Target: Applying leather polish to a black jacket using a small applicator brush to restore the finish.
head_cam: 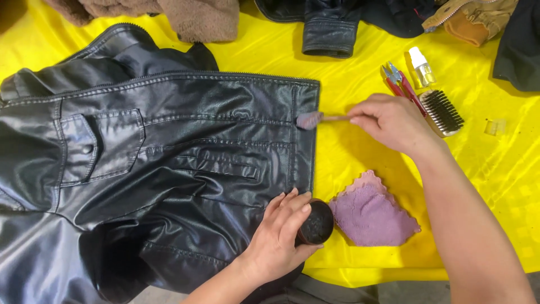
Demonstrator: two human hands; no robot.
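A black leather jacket (169,157) lies spread flat over a yellow table cover (360,73). My right hand (394,121) grips a small brush (311,119) by its thin handle, and its bristled head rests on the jacket's hem near the zipper edge. My left hand (281,236) wraps around a small round open tin of dark polish (316,223) standing at the jacket's lower edge. Just right of the tin lies a folded purple cloth (372,214).
A wooden bristle brush (441,111), red-handled pliers (400,84) and a small clear spray bottle (421,66) lie at the right. Other garments lie along the far edge: a brown fleece (197,17), a black leather sleeve (329,34), a tan jacket (475,19).
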